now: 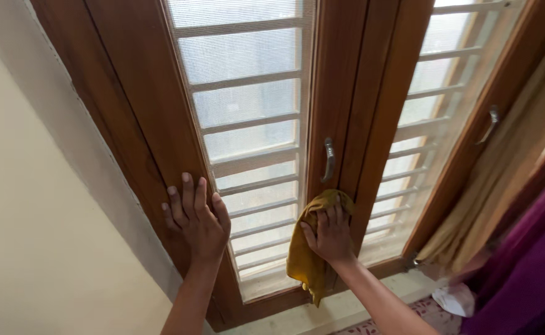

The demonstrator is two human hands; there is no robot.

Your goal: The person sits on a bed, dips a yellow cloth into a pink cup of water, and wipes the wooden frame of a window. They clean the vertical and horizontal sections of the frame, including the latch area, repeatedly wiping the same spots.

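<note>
A wooden window frame (pixel 142 105) with mesh panels fills the view. My left hand (pixel 196 217) lies flat, fingers spread, on the left wooden upright of the frame. My right hand (pixel 329 234) presses a mustard-yellow cloth (pixel 303 260) against the central wooden post (pixel 337 93), just below a metal handle (pixel 328 159). The cloth hangs down past my wrist toward the sill.
The mesh screen (pixel 247 99) shows horizontal bars behind it. A second metal handle (pixel 490 124) sits on the right upright. A beige curtain (pixel 508 186) and purple fabric (pixel 533 273) hang at the right. A pale wall (pixel 30 217) is at left; a stone sill (pixel 347 304) lies below.
</note>
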